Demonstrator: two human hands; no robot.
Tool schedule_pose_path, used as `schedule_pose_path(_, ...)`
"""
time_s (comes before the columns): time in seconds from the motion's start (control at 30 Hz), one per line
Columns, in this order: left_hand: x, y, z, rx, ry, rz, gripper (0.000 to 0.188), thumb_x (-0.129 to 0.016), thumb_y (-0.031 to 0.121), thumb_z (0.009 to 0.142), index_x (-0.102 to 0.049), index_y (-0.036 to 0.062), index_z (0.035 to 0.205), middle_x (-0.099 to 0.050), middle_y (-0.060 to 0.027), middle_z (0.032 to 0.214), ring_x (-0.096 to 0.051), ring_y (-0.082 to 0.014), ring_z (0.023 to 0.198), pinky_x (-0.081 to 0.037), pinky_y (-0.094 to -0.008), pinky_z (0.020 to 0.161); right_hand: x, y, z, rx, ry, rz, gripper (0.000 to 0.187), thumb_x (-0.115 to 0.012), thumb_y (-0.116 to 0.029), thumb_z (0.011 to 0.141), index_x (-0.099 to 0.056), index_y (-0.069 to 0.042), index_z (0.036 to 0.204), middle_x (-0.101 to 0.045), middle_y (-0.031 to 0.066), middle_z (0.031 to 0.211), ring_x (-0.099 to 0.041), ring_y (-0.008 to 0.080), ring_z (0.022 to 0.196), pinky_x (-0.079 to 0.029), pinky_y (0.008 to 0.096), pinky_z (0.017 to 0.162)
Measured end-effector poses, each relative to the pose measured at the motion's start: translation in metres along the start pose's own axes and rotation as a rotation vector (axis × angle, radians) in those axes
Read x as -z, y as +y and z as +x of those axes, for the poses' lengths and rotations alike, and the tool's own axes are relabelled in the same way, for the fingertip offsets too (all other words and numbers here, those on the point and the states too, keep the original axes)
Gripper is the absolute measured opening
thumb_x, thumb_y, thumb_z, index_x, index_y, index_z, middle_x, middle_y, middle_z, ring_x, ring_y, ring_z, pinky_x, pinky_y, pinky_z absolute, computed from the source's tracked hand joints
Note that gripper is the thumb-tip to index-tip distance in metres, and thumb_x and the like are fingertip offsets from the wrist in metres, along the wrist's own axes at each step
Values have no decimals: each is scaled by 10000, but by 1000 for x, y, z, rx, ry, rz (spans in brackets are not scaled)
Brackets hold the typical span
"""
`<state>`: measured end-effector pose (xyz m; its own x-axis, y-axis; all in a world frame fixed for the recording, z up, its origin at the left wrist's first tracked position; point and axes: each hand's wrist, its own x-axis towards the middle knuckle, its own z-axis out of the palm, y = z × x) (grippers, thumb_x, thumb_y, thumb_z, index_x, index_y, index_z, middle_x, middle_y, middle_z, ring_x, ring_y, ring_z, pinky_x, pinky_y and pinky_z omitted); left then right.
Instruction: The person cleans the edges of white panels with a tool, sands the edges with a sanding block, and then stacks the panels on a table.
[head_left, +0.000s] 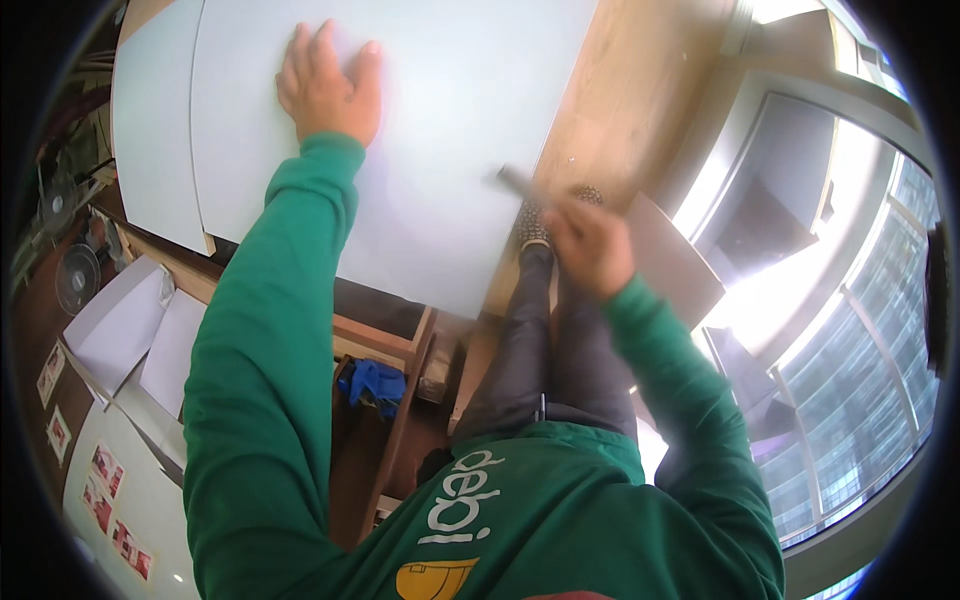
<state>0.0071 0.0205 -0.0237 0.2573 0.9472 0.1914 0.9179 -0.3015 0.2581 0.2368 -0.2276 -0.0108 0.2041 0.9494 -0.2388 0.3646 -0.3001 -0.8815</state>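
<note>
My left hand [333,88] lies open on a large white board [440,110], palm down with its fingers somewhat apart. Over the floor just beyond the board's right edge, my right hand [596,250] is closed around a short, dark, bar-like tool [520,184]. Motion smears this tool, so its exact kind does not show. Its far end reaches left over the board; I cannot tell whether it touches the surface. Part of the tool is hidden in my fist.
A second white panel [160,130] adjoins the board on the left. Below is a wooden frame [385,345] with blue cloth [375,385] inside. A fan [78,278] stands far left. My patterned shoes are on the wooden floor [610,110], beside a brown panel [675,262]. Windows line the right.
</note>
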Motion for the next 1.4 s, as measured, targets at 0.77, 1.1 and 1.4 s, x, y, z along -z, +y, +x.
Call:
schedule_pose_path(0.77, -6, -6, 0, -36, 59, -1, 628, -548, 525, 960, -488, 136, 1450, -385, -145, 1570, -290, -335, 1468, -150, -509, 1204, -4, -11, 13, -269, 117, 102, 264, -688, -247, 950, -685, 13, 904, -528, 146, 620, -496, 163, 559, -443, 339, 556)
schedule_pose_path(1.1, -7, -5, -1, -27, 53, -12, 645, -531, 551, 961, -481, 143, 1458, -375, -135, 1579, -279, -322, 1477, -137, -494, 1213, 8, 0, 72, -236, 252, 136, 313, -677, -304, 961, -728, 2, 923, -476, 70, 567, -447, 96, 549, -396, 290, 508)
schedule_pose_path(1.4, 3, 2, -7, -82, 111, 79, 548, -613, 329, 951, -499, 15, 1386, -456, -232, 1465, -391, -432, 1352, -275, -536, 1144, 1, -11, 52, -314, 206, 301, 319, -696, -298, 961, -721, 15, 907, -488, -43, 618, -418, 63, 566, -364, 276, 500)
